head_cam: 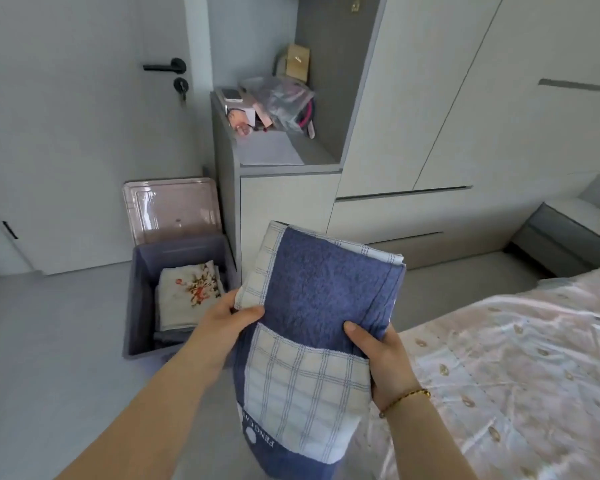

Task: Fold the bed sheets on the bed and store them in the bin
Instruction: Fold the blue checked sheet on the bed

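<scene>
A folded blue sheet [323, 292] with white checked panels is held up in front of me, between the bed and the bin. My left hand [227, 318] grips its left edge, and my right hand [381, 358] grips its right edge, thumb on top. The grey bin [142, 261] stands open on the floor to the left. Inside it lies a folded white floral sheet [189, 296] on top of another grey folded piece. The bed [520, 368], with a pale pink patterned cover, is at the right.
The bin's pinkish clear lid [172, 209] leans against the wall behind it. A grey cabinet [284, 199] with a cluttered shelf [271, 109] stands right of the bin, wardrobe doors beyond. A door with a black handle [165, 66] is at the left. A nightstand [565, 233] sits far right.
</scene>
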